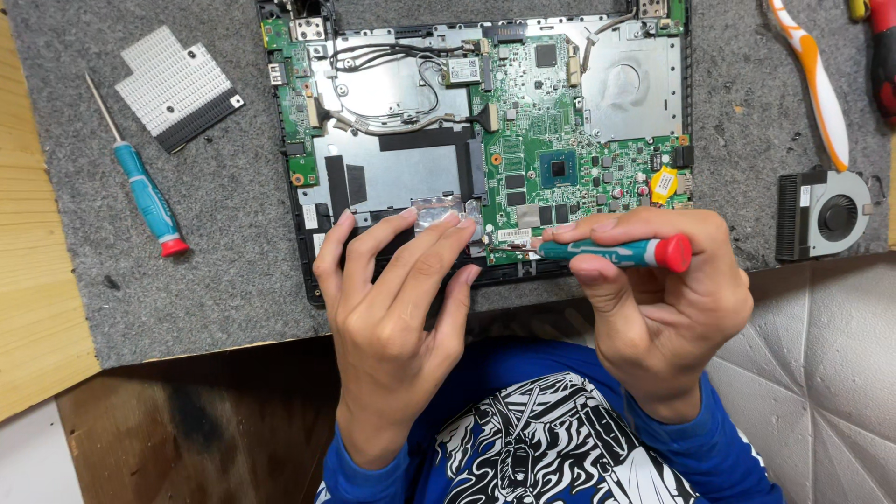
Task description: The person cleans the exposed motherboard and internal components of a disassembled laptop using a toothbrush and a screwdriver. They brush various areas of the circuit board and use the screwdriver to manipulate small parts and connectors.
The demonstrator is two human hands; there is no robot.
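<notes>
Grey felt mat (224, 233) across the surface, bare at left but for a teal spare screwdriver (147, 199) and a finned heatsink (177, 87). Centre: opened laptop base (308, 271), green circuit board (551, 121), small yellow sticker (664, 183) near its right edge. Left hand (392, 308), fingers spread, resting on a silver foil patch (446, 213). Right hand (653, 299), grip closed around a teal red-capped screwdriver (616, 251), tip at the board's lower edge. Further right, black fan (826, 217), orange-white pry tool (817, 79).
</notes>
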